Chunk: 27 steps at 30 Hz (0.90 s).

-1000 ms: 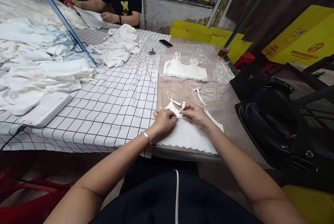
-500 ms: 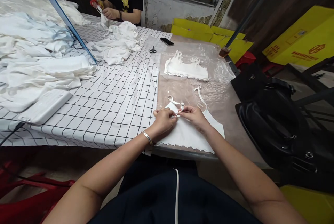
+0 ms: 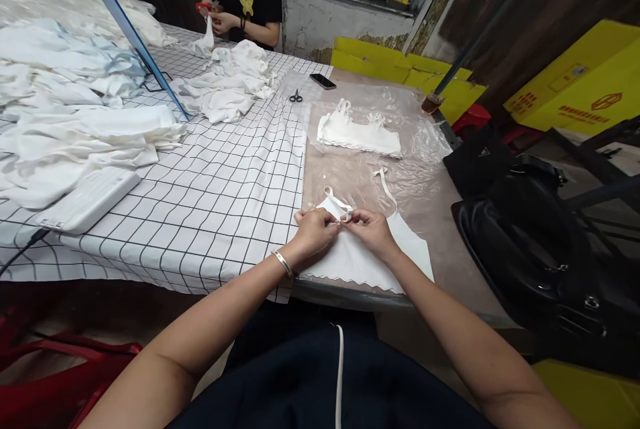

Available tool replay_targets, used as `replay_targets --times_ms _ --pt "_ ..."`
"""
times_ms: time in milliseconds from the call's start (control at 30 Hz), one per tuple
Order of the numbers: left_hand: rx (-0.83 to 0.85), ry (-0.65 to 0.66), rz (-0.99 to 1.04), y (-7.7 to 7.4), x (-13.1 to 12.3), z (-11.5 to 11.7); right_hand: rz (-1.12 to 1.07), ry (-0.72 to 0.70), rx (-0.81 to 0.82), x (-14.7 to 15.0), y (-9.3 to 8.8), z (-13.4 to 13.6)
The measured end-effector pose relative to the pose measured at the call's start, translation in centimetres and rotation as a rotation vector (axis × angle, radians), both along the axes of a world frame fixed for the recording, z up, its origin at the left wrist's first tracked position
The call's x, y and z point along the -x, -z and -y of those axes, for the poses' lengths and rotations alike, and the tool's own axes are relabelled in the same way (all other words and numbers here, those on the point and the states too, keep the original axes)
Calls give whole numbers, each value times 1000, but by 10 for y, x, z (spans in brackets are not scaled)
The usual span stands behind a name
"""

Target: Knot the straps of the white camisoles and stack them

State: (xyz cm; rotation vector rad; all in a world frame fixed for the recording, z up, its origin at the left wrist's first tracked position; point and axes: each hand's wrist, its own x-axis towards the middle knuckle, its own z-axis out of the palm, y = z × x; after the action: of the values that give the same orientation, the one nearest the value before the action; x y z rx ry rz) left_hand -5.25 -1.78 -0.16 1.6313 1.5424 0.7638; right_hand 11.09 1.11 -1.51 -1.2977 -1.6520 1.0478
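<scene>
At the near edge of the brown surface, a white garment lies spread out, its upper edge pinched by the left hand, while the right hand just beside grips a curled strap, and folded garments lie stacked beyond.

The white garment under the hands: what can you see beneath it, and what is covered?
Brown tabletop shows along edges of the white garment. Whatever lies under its middle is covered; the left hand and right hand hide parts of its top.
</scene>
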Motion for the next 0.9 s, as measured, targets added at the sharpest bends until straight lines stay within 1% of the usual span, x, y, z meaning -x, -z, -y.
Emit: replay_targets --times_ms 67,167,233,267,300,367,433,467,533,600,667,767,833,900 --pt "-2 -11 -2 1 0 0 82 -19 -58 -4 -3 -2" --pt "-15 -19 -3 3 -1 0 205 -85 -120 -8 -11 -5" --pt "-34 -5 -35 4 -2 2 250 -124 -113 -7 -16 -6" --pt "-70 1 -71 4 -2 4 230 -133 -71 -6 -18 -6" --pt "-131 6 -117 5 -2 8 167 -131 -1 -4 -20 -7" --pt "-307 23 -225 7 0 19 -40 -100 203 1 -24 -10" --pt "-462 105 -340 12 4 34 -255 -62 429 7 -31 -18" --pt "-498 174 -405 16 6 41 -340 -43 534 11 -35 -24" --pt "-503 311 -548 24 11 55 -461 -3 705 18 -44 -42" --pt "-483 382 -672 31 16 65 -518 35 792 27 -53 -67" --pt "-478 398 -747 35 19 71 -488 42 796 37 -58 -92" --pt "-477 402 -787 34 20 76 -273 -20 744 55 -55 -122" --pt "-471 403 -792 33 19 77 -124 -58 717 65 -50 -131" --pt "-465 409 -792 32 20 78 -29 -66 701 67 -47 -135"
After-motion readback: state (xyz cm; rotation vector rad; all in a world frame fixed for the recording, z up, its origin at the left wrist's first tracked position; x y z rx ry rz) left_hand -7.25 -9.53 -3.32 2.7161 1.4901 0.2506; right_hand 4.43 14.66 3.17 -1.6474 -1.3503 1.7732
